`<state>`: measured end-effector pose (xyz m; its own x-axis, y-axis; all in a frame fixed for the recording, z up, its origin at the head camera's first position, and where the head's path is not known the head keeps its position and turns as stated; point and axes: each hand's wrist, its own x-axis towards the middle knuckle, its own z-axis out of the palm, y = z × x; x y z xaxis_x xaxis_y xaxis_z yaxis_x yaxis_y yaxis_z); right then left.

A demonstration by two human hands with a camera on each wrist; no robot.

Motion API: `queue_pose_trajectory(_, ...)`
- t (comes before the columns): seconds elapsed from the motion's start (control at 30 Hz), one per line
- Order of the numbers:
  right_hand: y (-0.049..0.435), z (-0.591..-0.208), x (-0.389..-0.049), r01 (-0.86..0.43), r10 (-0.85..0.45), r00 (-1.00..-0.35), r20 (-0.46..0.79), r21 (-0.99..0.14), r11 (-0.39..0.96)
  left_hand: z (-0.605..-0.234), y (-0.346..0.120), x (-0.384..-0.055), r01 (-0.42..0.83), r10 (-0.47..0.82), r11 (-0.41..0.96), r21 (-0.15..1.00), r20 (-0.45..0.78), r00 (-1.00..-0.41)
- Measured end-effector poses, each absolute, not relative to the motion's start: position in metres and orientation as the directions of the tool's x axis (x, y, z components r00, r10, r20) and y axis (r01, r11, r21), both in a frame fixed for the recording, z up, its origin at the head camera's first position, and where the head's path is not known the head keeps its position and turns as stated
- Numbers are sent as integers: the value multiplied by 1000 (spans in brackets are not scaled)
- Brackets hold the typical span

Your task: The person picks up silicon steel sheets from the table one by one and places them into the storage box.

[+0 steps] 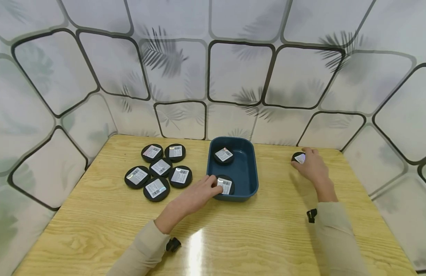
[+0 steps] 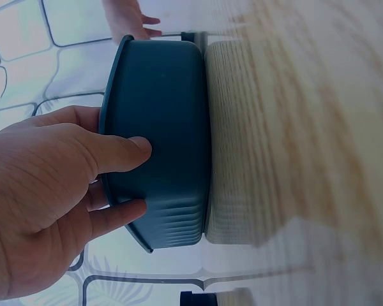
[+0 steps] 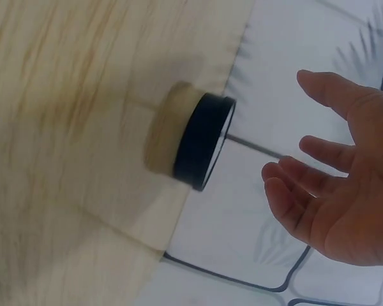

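A dark blue plastic bin (image 1: 243, 168) stands on the table with two black round discs inside, one at the back (image 1: 223, 155) and one at the front (image 1: 225, 184); both carry white barcode labels. My left hand (image 1: 198, 194) holds the bin's front-left rim, its thumb (image 2: 131, 154) against the outer wall and some fingers hidden behind the rim, close to the front disc. Farther right, my right hand (image 1: 313, 168) hovers beside another labelled disc (image 3: 203, 141) lying on the table. Its fingers are spread and loosely bent, apart from that disc in the right wrist view.
Left of the bin, several more black labelled discs (image 1: 156, 188) lie in a cluster on the wooden table (image 1: 254, 237). A patterned curtain (image 1: 240, 73) rises behind the table's back edge and along both sides. Each sleeve has a small black device (image 1: 312, 215) at the cuff.
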<state>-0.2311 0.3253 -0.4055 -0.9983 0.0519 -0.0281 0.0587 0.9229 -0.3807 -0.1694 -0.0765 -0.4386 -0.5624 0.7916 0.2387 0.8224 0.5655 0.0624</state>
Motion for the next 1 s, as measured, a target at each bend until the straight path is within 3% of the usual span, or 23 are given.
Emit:
queue_pose_trajectory(0.43, 351, -414, -246, 156, 103, -982, -159, -366, 917, -439, -77, -172, 824, 792, 563, 57, 247, -558)
queue_pose_trajectory(1.0, 354, -435, -248, 229, 129, -962, -241, -452, 862, -438, -78, -169, 827, 794, 558, 68, 245, -556)
